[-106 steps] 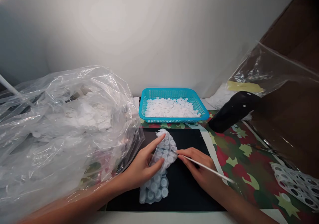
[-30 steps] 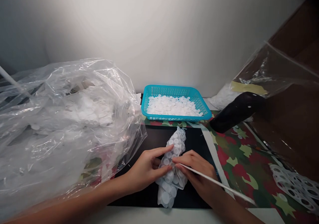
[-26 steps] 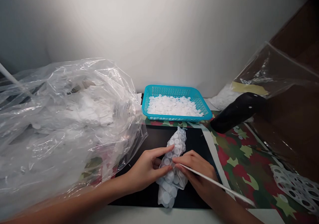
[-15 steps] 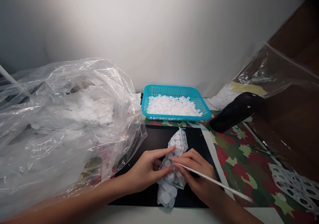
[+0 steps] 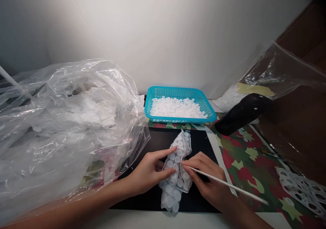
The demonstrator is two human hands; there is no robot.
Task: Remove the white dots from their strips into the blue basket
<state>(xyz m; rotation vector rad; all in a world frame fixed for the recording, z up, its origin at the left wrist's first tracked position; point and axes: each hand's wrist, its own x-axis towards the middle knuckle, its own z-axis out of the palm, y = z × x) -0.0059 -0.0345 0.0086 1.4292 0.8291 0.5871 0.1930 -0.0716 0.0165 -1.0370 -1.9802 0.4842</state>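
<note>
The left hand [image 5: 150,171] rests on the left side of a crumpled, translucent plastic sheet studded with round white discs [image 5: 177,181], its fingers extended and pressing down, pinning the sheet without clenching it. The right hand [image 5: 206,181] is closed in a pen grip around a thin white rod [image 5: 226,185], whose fine tip meets the sheet near its middle. Half a second ago the right fingers lay on the sheet; they have now drawn back to the right, so that only the rod's tip touches it and more of the discs show. Which disc the tip is on is too small to tell.

The sheet lies on a black mat [image 5: 201,144], with camouflage-print paper [image 5: 244,161] beside it on the right and a white sheet punched with round holes [image 5: 303,191] further along. A large clear plastic bag [image 5: 68,144] of white discs slumps to the left. Beyond the mat stands a turquoise plastic basket [image 5: 163,90], holding a shallow layer of loose white discs [image 5: 177,108], and to its right lies a black cylindrical object [image 5: 241,115]
</note>
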